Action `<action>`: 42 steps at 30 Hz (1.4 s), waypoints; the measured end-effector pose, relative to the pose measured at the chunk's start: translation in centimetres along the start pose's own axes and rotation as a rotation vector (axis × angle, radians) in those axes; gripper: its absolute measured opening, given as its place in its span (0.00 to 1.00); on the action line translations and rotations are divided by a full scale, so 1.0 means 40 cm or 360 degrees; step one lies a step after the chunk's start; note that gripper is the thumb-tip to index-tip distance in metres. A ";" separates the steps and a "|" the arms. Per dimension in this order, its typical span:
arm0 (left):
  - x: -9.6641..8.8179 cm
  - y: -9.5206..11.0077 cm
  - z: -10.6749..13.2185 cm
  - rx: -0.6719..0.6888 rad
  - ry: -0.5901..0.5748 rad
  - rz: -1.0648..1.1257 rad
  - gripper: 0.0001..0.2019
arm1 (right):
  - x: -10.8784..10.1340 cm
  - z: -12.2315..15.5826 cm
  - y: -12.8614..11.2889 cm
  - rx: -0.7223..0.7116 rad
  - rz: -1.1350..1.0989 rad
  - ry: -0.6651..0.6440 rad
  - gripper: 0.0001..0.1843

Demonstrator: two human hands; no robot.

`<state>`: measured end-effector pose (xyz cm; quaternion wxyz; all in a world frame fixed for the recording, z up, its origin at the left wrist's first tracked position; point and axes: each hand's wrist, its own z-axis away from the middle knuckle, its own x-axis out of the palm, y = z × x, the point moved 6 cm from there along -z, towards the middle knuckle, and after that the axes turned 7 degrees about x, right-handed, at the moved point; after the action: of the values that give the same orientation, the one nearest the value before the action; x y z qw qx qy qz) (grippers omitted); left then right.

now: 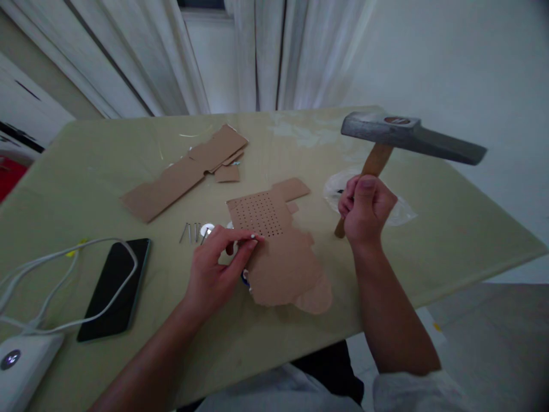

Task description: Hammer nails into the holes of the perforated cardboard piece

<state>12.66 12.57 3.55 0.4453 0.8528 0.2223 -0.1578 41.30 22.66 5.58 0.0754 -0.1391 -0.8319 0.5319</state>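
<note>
My right hand [368,209] is wrapped round the wooden handle of a hammer [381,130], whose steel head is raised above the right side of the table. My left hand [221,263] pinches a nail [253,236] between thumb and forefinger, its small bright head showing at the fingertips. That nail stands over a piece of brown cardboard [285,263], just below a block of rows of small punched holes. Whether its point touches the cardboard is hidden by my fingers. Several loose nails [189,233] lie on the table beside my left hand, near a white disc [207,230].
Torn cardboard strips [184,177] lie towards the back left. A phone [115,292], a white cable [96,241] and a white power device [32,366] occupy the left side. A clear plastic bag [401,213] lies behind my right hand. Curtains hang behind the table [274,366].
</note>
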 end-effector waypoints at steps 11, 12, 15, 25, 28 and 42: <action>0.006 0.009 -0.013 0.0178 0.0004 0.0006 0.05 | 0.010 -0.002 -0.003 -0.0004 0.0001 -0.0032 0.34; 0.005 0.010 -0.014 0.0180 0.0014 0.0000 0.05 | 0.010 -0.003 -0.005 0.0018 0.0016 -0.0049 0.35; 0.005 0.009 -0.014 0.0174 0.0029 -0.0019 0.05 | 0.024 -0.004 -0.001 0.0236 0.0023 -0.0304 0.37; 0.017 -0.010 -0.016 0.0187 0.0010 0.0008 0.06 | 0.070 0.075 -0.048 0.0604 0.0376 -0.1420 0.36; 0.020 -0.013 -0.017 0.0193 0.0006 0.0014 0.06 | 0.067 0.078 -0.128 0.0367 0.0652 -0.1541 0.36; 0.021 -0.010 -0.021 0.0219 0.0026 0.0003 0.06 | 0.087 0.065 -0.301 -0.0113 0.1438 -0.1684 0.36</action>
<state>13.24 13.68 3.37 0.3841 0.8828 0.2140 -0.1652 35.46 16.75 15.30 -0.5734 -0.1962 -0.6344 0.4799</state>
